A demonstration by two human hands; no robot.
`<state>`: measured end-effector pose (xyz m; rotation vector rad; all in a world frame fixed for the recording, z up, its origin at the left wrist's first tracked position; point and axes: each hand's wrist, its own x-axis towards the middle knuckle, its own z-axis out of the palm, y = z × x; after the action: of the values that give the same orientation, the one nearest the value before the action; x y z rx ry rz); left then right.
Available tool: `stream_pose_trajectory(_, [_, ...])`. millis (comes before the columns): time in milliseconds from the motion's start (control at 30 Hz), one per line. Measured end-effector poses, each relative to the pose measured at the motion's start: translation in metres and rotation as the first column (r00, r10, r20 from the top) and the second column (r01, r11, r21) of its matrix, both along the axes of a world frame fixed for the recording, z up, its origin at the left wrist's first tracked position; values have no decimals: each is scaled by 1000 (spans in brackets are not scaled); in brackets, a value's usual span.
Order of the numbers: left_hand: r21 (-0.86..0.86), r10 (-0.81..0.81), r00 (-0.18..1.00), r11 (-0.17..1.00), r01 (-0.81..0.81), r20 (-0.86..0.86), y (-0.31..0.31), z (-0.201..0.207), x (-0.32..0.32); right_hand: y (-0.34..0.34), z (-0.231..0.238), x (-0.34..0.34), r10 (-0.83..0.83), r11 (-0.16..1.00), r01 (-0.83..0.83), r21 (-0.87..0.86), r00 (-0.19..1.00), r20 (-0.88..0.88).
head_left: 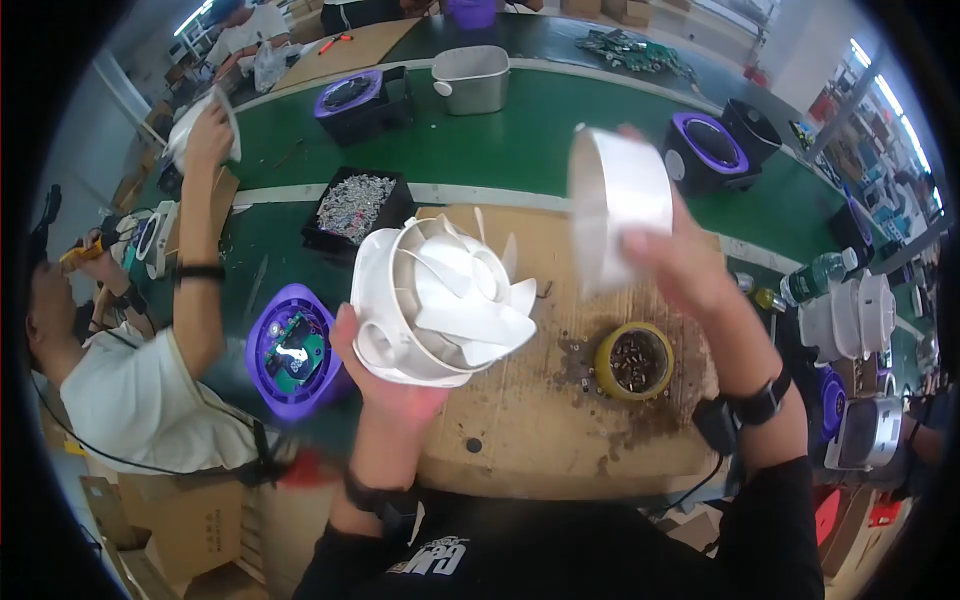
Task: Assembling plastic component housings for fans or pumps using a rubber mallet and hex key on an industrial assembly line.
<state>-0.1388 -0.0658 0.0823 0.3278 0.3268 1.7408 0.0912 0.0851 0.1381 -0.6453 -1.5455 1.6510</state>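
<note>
My left hand (pixel 385 385) holds a white plastic fan housing with curved blades (pixel 435 300) from below, tilted above the worn wooden board (pixel 560 440). Raised to its right, my right hand (pixel 675 260) grips a white ring-shaped cover (pixel 620 200), which is blurred. Both pieces are apart, with a gap between them. On the board below my right wrist sits a yellow bowl (pixel 634 362) holding small dark screws.
A purple base with a green circuit board (pixel 292 355) sits at the left. A black tray of metal parts (pixel 355 210), purple-topped black units (pixel 705 150), a metal box (pixel 472 78) stand on the green belt. A co-worker at left lifts a white part (pixel 200 130).
</note>
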Motion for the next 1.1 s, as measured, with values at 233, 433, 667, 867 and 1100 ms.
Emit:
stream_pose_trajectory(233, [9, -50, 999, 999, 50, -21, 12, -11, -11, 138, -81, 17, -647, 717, -157, 679, 210, 733])
stream_pose_trajectory(433, [-45, -22, 983, 999, 14, -184, 10, -16, -5, 26, -24, -50, 276, 916, -355, 188, 896, 348])
stream_pose_trajectory(667, [-14, -30, 983, 1000, 28, -179, 13, 1, 15, -25, -21, -29, -18, 824, -226, 520, 906, 422])
stream_pose_trajectory(867, [142, 3, 998, 990, 7, -70, 0, -17, -35, 70, -30, 20, -293, 908, 103, 407, 850, 438])
stream_pose_trajectory(1100, [113, -116, 952, 990, 87, 285, 3, -28, -16, 122, -91, 30, -788, 484, -227, 845, 306, 534])
